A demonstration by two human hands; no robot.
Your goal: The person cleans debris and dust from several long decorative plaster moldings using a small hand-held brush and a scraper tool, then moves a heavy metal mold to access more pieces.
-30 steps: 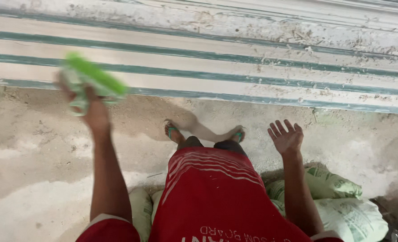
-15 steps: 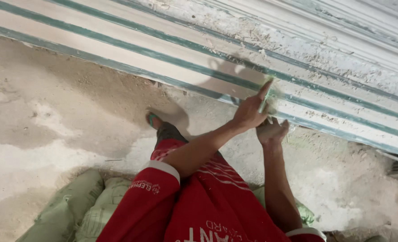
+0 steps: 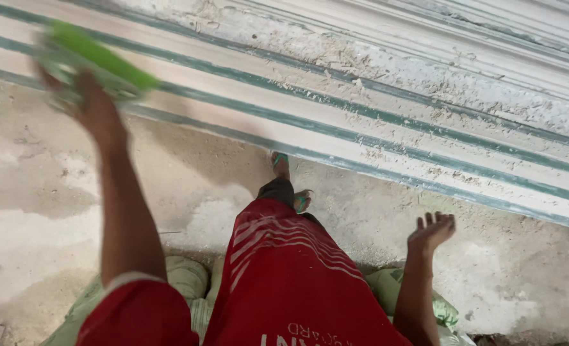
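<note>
Left hand (image 3: 95,109) swung the green tool (image 3: 92,61) back out left.

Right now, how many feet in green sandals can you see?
2: one sandalled foot lies against the striped moulding, the other pokes out beside the red shirt. Both are partly hidden.

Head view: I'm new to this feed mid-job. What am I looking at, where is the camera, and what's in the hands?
There is no machine here: a person works with bare hands. The single picture comes from a camera on their head, looking down over a red shirt. The left hand is raised and grips a green tool, blurred, so I cannot tell its kind. The right hand is open and holds nothing. Below are a dusty floor, sandalled feet, green sacks under the person, and a long white moulding with green stripes.
</note>
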